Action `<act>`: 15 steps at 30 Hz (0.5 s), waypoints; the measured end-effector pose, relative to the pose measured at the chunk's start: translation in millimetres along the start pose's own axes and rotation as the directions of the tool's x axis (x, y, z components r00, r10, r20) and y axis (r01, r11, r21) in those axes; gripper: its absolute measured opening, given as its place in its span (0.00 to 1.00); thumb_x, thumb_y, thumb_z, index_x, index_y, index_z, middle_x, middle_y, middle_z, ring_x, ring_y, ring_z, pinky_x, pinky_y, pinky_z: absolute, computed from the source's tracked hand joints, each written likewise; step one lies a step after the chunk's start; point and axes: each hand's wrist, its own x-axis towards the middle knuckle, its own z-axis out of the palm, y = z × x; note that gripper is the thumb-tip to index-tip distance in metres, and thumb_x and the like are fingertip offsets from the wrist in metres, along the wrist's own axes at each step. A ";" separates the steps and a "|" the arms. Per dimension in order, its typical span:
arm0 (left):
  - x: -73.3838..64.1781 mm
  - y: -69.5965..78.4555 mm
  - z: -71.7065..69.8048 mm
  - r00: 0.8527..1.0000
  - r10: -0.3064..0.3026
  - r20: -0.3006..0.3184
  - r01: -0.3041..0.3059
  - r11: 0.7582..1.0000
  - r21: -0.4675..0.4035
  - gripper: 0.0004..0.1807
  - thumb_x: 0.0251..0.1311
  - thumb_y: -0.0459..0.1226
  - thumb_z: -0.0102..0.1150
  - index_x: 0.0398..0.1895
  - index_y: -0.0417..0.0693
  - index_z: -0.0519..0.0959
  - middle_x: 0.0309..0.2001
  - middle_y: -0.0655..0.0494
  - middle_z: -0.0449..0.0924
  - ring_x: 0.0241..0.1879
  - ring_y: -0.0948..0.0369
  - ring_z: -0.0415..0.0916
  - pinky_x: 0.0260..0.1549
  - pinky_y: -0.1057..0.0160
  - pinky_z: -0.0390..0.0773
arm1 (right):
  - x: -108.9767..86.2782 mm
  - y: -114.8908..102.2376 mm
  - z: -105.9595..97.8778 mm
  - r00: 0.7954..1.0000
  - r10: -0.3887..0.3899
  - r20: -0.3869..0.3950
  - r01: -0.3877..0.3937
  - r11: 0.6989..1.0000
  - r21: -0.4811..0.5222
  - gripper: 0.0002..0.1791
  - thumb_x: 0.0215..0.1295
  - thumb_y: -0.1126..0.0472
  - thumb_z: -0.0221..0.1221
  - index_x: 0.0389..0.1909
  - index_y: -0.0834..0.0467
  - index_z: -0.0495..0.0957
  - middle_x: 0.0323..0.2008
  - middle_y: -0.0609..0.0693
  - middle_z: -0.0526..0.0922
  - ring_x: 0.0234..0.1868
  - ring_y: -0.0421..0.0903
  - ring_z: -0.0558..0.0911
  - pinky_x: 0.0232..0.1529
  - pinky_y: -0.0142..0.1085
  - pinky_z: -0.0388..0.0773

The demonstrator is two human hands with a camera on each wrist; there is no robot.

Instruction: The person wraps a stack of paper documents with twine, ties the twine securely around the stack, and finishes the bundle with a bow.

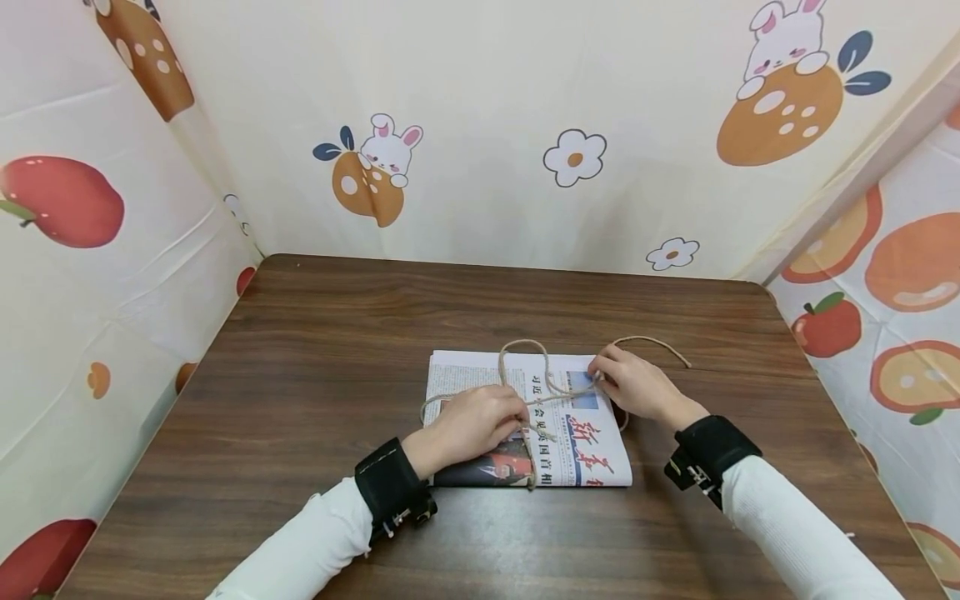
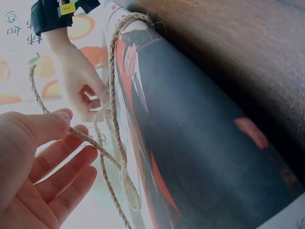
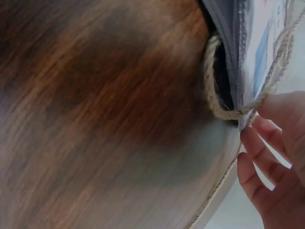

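Observation:
A folded stack of newspapers (image 1: 577, 450) lies on the brown wooden table, with twine (image 1: 551, 398) running across its top and round its sides. My left hand (image 1: 480, 421) is over the left half of the stack. In the left wrist view its thumb and index finger pinch a strand of the twine (image 2: 86, 138). At the stack's right edge my right hand (image 1: 637, 385) pinches the twine (image 3: 262, 99) between thumb and fingers. A loop of twine stands up near the stack's far edge, and a loose end trails to the right past my right hand.
The wooden table (image 1: 337, 333) extends around the stack on all sides. A patterned cloth wall (image 1: 480, 200) rises behind the table's far edge, with more printed cloth at left and right. Both wrists wear black bands (image 1: 393, 483) with small devices.

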 end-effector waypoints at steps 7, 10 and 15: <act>-6.6 3.7 -1.9 1.000 0.020 0.000 -0.020 0.999 -0.043 0.06 0.62 0.36 0.53 0.34 0.54 0.80 0.34 0.64 0.77 0.31 0.70 0.72 0.33 0.69 0.73 | -0.5 2.6 4.5 1.000 -0.012 0.010 0.012 1.000 -0.023 0.07 0.53 0.66 0.63 0.32 0.54 0.76 0.35 0.48 0.73 0.29 0.40 0.71 0.27 0.33 0.70; -11.4 5.1 -3.1 0.999 0.032 0.012 -0.030 0.996 -0.082 0.05 0.63 0.36 0.53 0.35 0.54 0.79 0.36 0.64 0.78 0.34 0.70 0.73 0.37 0.69 0.73 | -1.3 3.2 4.4 1.000 0.024 0.016 -0.023 0.999 -0.038 0.07 0.54 0.65 0.63 0.31 0.54 0.75 0.34 0.47 0.72 0.28 0.40 0.71 0.27 0.34 0.70; -23.9 7.0 -7.2 0.999 0.014 0.047 -0.008 0.992 -0.129 0.05 0.62 0.37 0.53 0.36 0.55 0.79 0.37 0.64 0.80 0.35 0.71 0.75 0.36 0.71 0.73 | -2.6 4.8 3.5 0.998 0.068 -0.003 -0.068 0.996 -0.065 0.06 0.55 0.65 0.63 0.31 0.54 0.75 0.32 0.47 0.73 0.29 0.41 0.73 0.29 0.37 0.71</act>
